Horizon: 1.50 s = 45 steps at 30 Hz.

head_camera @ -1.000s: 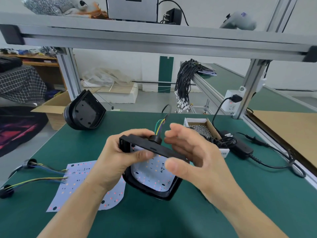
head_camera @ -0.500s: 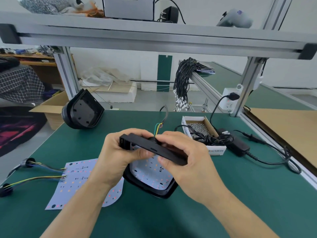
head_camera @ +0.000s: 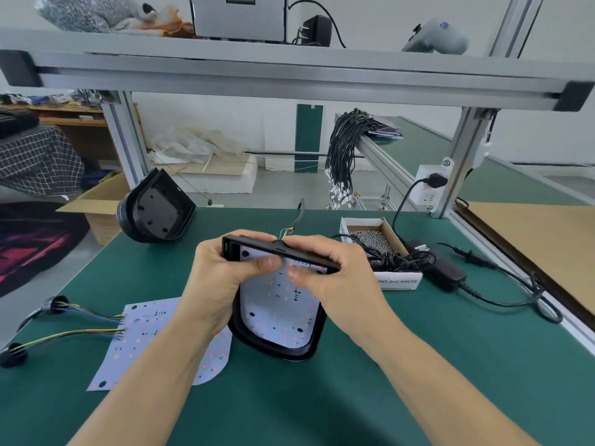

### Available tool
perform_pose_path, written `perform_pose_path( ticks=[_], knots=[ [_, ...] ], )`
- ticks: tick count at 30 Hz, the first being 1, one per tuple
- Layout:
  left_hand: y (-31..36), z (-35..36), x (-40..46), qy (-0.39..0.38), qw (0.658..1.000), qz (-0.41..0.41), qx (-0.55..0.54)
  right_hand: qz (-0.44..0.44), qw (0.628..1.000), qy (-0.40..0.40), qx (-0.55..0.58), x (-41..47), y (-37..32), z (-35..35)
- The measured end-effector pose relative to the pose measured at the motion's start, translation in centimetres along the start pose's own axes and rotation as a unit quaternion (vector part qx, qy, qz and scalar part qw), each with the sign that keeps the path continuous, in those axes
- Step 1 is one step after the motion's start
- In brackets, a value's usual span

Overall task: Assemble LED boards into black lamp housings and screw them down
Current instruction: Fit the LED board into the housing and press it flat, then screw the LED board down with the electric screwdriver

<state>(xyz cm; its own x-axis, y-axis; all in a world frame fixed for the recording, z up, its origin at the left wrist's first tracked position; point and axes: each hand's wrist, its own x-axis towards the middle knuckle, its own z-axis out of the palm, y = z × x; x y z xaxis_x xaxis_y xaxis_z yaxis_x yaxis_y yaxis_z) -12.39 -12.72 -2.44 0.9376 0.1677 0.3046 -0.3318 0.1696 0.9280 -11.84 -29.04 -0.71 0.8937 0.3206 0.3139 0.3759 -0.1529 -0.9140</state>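
Head view, green bench (head_camera: 418,365) under aluminium frame (head_camera: 289,78), both hands, left (head_camera: 219,278), right (head_camera: 338,284), gripping black housing (head_camera: 280,349), cluttered workshop behind

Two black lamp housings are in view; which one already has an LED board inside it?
The housing in both hands, at the table's centre: a white LED board fills it. The other housing, far left and untouched, shows only its bare black interior.

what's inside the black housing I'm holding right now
A white LED board lies inside the black housing, its red and orange dots showing. Both thumbs cover part of its upper edge; anything beneath it is hidden.
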Motion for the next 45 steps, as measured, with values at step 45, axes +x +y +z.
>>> perform_pose_path(
  ticks=[45],
  knots=[
    [-5.9,0.9,3.9,0.014,0.866,-0.276,0.417,0.161,0.967,0.064,0.188,4.5,3.6,-12.6]
  ],
)
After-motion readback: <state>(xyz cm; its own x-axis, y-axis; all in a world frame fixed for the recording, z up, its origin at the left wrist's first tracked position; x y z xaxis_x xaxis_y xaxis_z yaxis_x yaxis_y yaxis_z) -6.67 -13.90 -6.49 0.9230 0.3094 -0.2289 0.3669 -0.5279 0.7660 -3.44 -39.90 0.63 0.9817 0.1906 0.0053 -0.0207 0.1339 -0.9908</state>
